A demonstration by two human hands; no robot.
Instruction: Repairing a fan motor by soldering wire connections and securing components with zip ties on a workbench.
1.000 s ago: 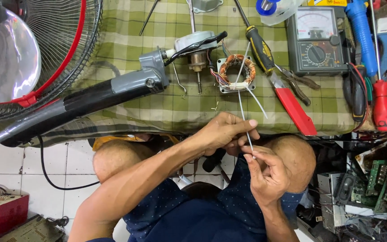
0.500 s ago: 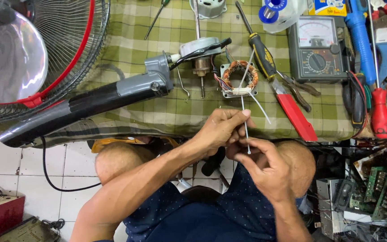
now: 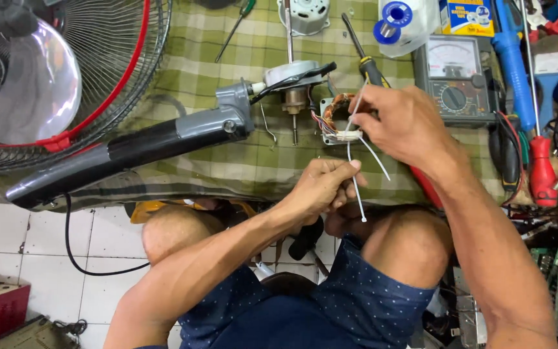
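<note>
Clearly both hands work one white tie [image 3: 355,184], a thin strip running from the stator [image 3: 337,119] at the bench edge down over the lap. Left hand [image 3: 321,187] is closed, pinching the strip low to keep it taut. Right hand [image 3: 405,123] is closed too, pinching its upper end beside the copper winding, probably threading it, though fingers hide the spot. Fan neck [image 3: 137,145] lies across the checked cloth [image 3: 227,71], with the meter [image 3: 454,77] near.

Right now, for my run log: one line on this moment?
left hand: pinches thin white wire | right hand: at copper-wound motor coil
</note>
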